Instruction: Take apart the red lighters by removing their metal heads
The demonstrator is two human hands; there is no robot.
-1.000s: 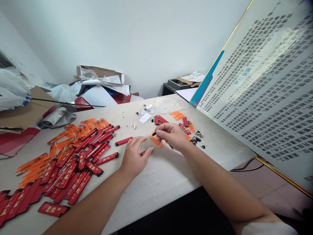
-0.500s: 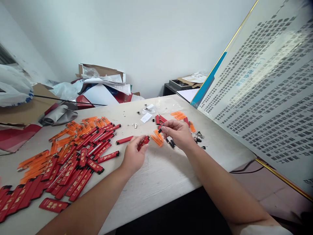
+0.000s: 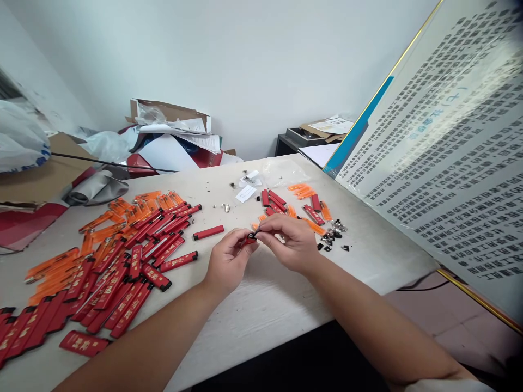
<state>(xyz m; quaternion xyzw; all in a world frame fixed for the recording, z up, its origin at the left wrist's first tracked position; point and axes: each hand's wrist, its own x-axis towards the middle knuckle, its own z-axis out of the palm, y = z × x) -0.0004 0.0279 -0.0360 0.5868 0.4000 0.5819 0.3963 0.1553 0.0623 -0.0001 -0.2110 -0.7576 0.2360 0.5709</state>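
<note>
My left hand (image 3: 226,258) is closed round a red lighter (image 3: 247,239), its dark end pointing toward my right hand. The fingertips of my right hand (image 3: 289,239) pinch a small black part (image 3: 257,232) at that end; whether it is seated cannot be made out. Just left of my hands lies a single red lighter case (image 3: 208,232) with a black end. Beyond my right hand are more red cases (image 3: 314,214) and orange lighter tanks (image 3: 301,190). Small black and metal pieces (image 3: 335,228) lie to its right.
Many red lighters (image 3: 131,305) with gold print and orange tanks (image 3: 57,272) are heaped on the left of the white table (image 3: 253,321). Paper slips (image 3: 245,193) lie at the back. A large printed board (image 3: 429,163) leans along the right edge. Boxes and papers (image 3: 171,152) stand behind.
My right hand has moved left and down with the small black part, bringing it to the end of the lighter. My left hand keeps its hold on the lighter.
</note>
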